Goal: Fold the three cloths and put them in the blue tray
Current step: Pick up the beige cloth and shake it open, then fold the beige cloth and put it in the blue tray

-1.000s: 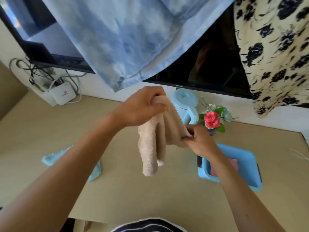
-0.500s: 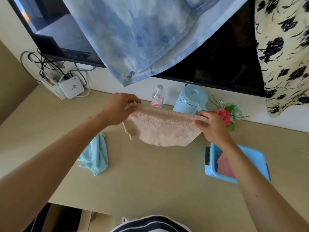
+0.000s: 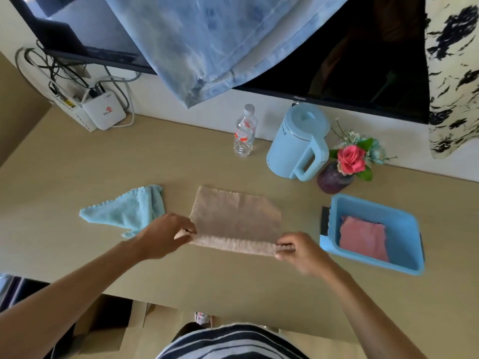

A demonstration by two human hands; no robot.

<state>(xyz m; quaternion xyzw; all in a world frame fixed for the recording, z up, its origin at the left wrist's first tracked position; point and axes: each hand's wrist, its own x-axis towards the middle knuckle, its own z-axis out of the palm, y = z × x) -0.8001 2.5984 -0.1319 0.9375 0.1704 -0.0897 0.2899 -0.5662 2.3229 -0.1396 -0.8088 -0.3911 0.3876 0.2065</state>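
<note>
- While the beige cloth [image 3: 234, 221] lies flat on the tabletop [image 3: 181, 275] toward its near edge, the left hand [image 3: 162, 238] pinches the cloth's near-left corner and the right hand [image 3: 302, 252] pinches its near-right corner, fingers closed on the lifted near edge.
- The light blue cloth [image 3: 129, 209] lies crumpled just left of the beige one, partly behind the left hand.
- The blue tray [image 3: 404, 224] sits toward the right edge, with the pink cloth [image 3: 363, 238] folded inside.
- Along the far edge stand a water bottle [image 3: 245, 132], a blue kettle [image 3: 298, 145] and a flower vase [image 3: 334, 178].
</note>
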